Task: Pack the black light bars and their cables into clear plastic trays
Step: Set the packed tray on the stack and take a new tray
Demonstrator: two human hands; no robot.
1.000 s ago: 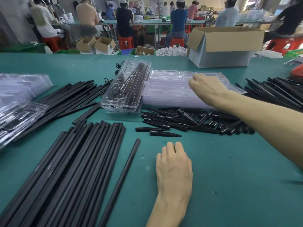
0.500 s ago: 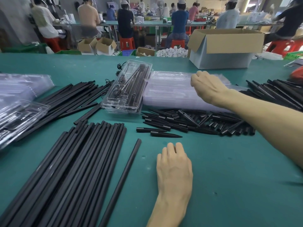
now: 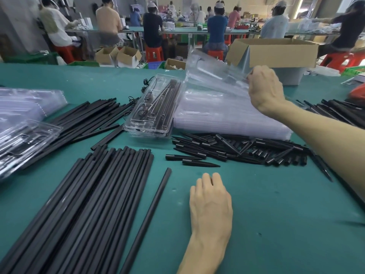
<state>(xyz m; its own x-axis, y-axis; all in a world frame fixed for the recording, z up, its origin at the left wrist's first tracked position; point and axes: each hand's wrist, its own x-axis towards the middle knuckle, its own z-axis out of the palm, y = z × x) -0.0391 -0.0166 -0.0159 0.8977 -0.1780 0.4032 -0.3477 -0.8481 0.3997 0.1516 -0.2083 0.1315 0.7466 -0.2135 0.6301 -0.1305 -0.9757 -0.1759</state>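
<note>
The right hand [image 3: 264, 89] pinches one end of a clear tray [image 3: 213, 74], fingers curled over its rim. The tray hangs tilted in the air and stretches away to the left of the grip. Directly below the grip lies the stack of clear trays [image 3: 217, 119]. The held tray's low edge is close to the top of the stack, though whether the two touch cannot be told.

Left of the grip, just beside the stack, sits a packed tray [image 3: 156, 113] with black bars and a cable inside. Nearer the person than the grip, a pile of pointed black pieces [image 3: 237, 149] lies along the front of the stack.

Nearer still, the left hand [image 3: 210, 202] rests palm down on the green table [image 3: 286, 224] — fingers relaxed, holding nothing. Just left of that hand lies a single bar [image 3: 149, 214], and beyond it a broad bundle of light bars [image 3: 88, 204]. Behind the right hand stands an open cardboard box [image 3: 276, 54].
</note>
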